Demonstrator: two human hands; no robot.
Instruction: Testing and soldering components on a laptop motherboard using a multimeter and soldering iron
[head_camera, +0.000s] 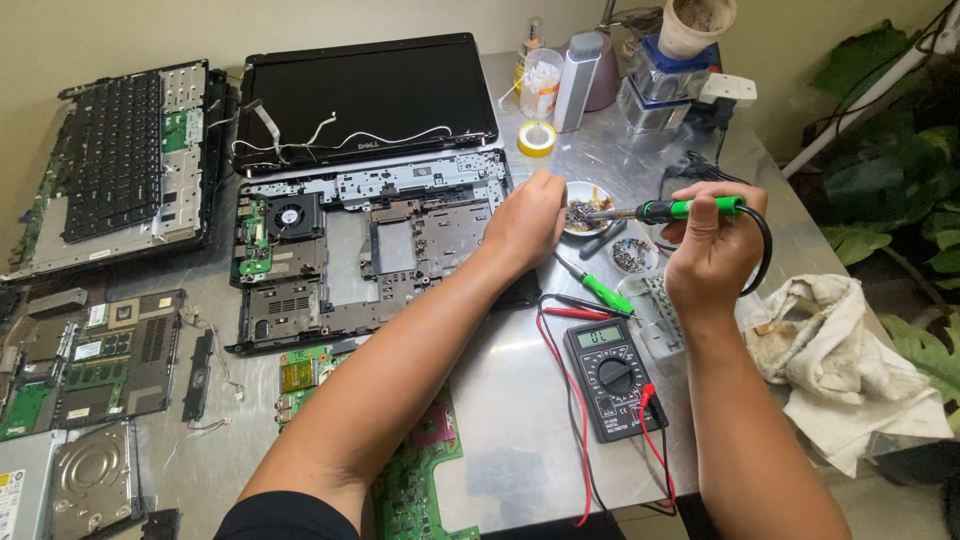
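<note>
The right hand (712, 240) grips a green-handled soldering iron (690, 209), its tip resting in a small white dish (588, 208) just right of the opened laptop base (370, 245). The left hand (527, 222) is closed at the dish's left rim; what it pinches is unclear. A black multimeter (612, 376) lies on the bench (520, 470) below the dish, a green screwdriver (597, 285) between them.

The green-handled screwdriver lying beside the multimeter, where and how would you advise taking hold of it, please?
Probably by the green handle of the screwdriver, the thick end nearest the multimeter. Come from above with a pinch across its width: it lies flat on the metal table, slanted, its thin shaft pointing up-left toward the left hand. The red probe leads lie close, so avoid them.
</note>
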